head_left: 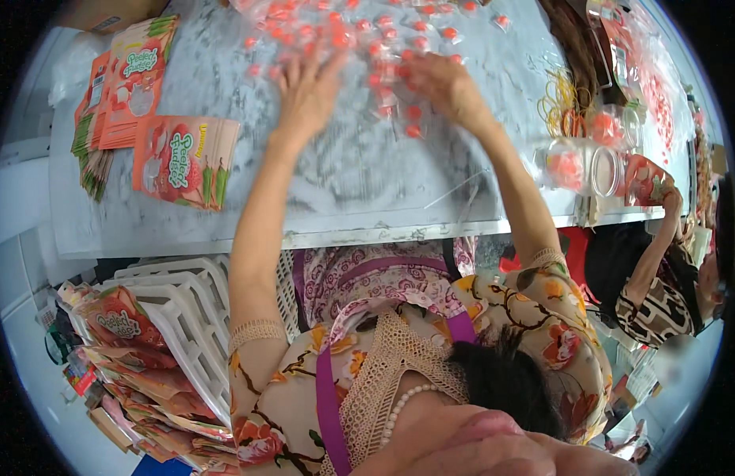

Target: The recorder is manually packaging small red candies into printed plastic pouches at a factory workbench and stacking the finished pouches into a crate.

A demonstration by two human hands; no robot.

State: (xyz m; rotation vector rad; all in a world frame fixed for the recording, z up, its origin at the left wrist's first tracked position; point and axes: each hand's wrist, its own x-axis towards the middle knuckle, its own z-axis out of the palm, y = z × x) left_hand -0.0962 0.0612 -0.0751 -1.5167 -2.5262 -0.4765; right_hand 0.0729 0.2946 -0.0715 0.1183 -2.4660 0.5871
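Note:
Small red candies in clear wrappers [413,113] lie scattered across the far middle of the pale marbled table [359,190]. Among them, my left hand [310,89] reaches forward with its fingers spread, touching or just over the candies; motion blurs the fingertips. To its right, my right hand [445,87] bends inward beside a loose cluster of candies. Its fingers are blurred and partly hidden behind the hand, so whether they pinch a candy does not show. A denser heap of candies [336,32] lies beyond my left fingertips.
Stacks of red printed pouches [177,163] lie at the left. Clear jars with candies [570,166], yellow rubber bands [559,103] and orange-handled scissors [574,123] are at the right. Pouch-filled white crates [185,317] stand below left. Another person's arm [657,242] rests at the right edge.

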